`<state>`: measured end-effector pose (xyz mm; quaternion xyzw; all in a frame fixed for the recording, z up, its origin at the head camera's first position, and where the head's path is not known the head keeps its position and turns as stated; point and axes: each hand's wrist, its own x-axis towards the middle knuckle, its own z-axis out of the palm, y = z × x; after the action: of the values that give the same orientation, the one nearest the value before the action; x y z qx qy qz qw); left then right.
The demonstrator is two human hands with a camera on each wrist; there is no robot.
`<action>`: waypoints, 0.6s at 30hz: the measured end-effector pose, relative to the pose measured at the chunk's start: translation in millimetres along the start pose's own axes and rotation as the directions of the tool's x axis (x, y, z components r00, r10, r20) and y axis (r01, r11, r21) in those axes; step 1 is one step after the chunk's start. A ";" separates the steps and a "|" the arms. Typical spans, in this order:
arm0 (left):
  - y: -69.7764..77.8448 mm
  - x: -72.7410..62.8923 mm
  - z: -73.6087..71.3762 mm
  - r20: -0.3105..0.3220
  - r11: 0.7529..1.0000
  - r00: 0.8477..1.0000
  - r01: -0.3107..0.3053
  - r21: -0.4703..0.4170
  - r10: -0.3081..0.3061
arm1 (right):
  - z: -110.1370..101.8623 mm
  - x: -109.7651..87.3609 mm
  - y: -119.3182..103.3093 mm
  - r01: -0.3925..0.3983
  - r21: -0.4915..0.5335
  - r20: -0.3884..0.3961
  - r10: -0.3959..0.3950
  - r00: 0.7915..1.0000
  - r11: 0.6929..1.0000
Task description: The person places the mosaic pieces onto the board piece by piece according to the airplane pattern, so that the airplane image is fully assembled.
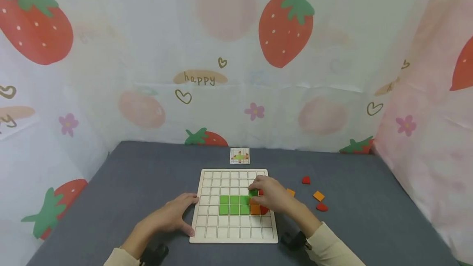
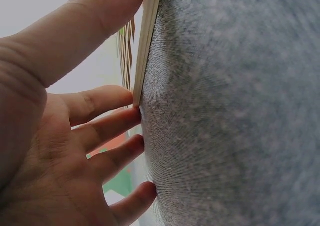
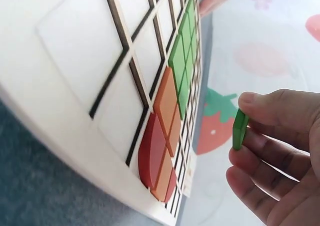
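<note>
Along the left edge of the grid board [image 1: 234,233], in the head view, rests the left hand [image 1: 173,214], its thumb set well apart from its fingers, both touching the rim. Over the board's right side leans the right hand [image 1: 271,194], pinching one green tile [image 1: 253,193]. Six green squares [image 1: 234,209] lie on the board in two rows of three; just right of them sit orange tiles [image 1: 255,210] and red pieces [image 1: 264,210], some covered by that hand, so I can't count them from here. Right of the board, on the grey table [image 1: 166,167], I count two loose red pieces [image 1: 306,180] and two loose orange squares [image 1: 318,196], one partly behind the right hand. One picture card [image 1: 239,160] lies just beyond the board's far edge, its pattern too small to read well. Both sleeves [image 1: 330,245] are cut off.

From the left wrist, the board shows edge-on and cut off above. Four fingers are slightly spread beside it; the thumb lies against its edge, tip cut off.

From the right wrist, the green tile is held clear of the board between thumb and fingertips, turned nearly edge-on. On the board I make out three orange tiles and two red pieces; the green squares are too foreshortened to count.
</note>
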<state>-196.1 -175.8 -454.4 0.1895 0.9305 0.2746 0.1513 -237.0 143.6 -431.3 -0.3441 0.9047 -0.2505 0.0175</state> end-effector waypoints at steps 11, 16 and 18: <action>-1.6 -0.2 0.6 0.018 0.999 0.999 0.033 -0.005 -0.033 | 10.0 12.8 -17.6 0.028 -0.025 0.048 -0.027 0.998 0.999; -2.2 1.0 0.6 0.017 1.000 1.000 0.007 -0.011 -0.007 | 15.5 20.6 -24.1 0.066 -0.021 0.059 -0.064 0.996 0.998; -1.9 1.4 0.6 0.019 1.000 1.000 0.001 -0.016 -0.001 | 18.5 23.3 -26.2 0.080 -0.019 0.061 -0.078 0.995 0.997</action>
<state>-197.6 -176.4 -456.2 0.1905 0.9268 0.2804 0.1618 -234.9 104.0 -431.9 -0.3873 0.8921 -0.2308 0.0313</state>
